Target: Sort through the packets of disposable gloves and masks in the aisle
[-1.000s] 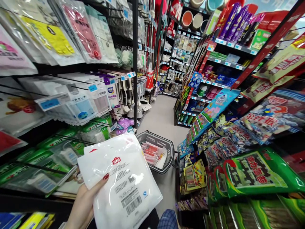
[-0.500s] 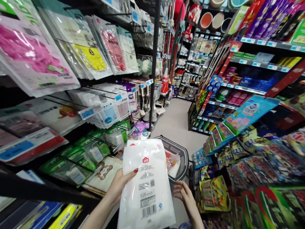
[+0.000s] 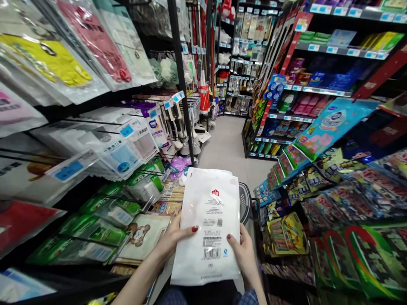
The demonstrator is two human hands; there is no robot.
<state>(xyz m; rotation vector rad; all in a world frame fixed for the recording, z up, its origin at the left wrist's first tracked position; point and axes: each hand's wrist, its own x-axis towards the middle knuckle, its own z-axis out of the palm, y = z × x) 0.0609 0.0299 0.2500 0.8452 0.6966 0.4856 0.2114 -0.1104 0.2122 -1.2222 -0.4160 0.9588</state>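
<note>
A white plastic packet (image 3: 208, 258) with a red logo, small print and a barcode is held up in front of me, printed side toward me. It looks like a stack of at least two. My left hand (image 3: 178, 231) grips its left edge, thumb on the front and fingers hidden behind. On the right edge, my right hand (image 3: 244, 245) pinches it the same way, thumb on the face. Behind the packet, a dark grey shopping basket (image 3: 245, 203) is mostly covered; only its right rim and handle show.
Hanging packets of rubber gloves (image 3: 95, 46) and face masks (image 3: 117, 146) fill hooks on the left rack. Green packs (image 3: 104, 233) hang lower. At right are shelves with snack bags (image 3: 346, 190) and a yellow packet (image 3: 286, 241). A grey aisle floor (image 3: 222, 140) runs ahead.
My right hand, free beside the packet before, now grips its right edge. The packet has shifted right and covers more of the basket. The view has moved forward along the racks.
</note>
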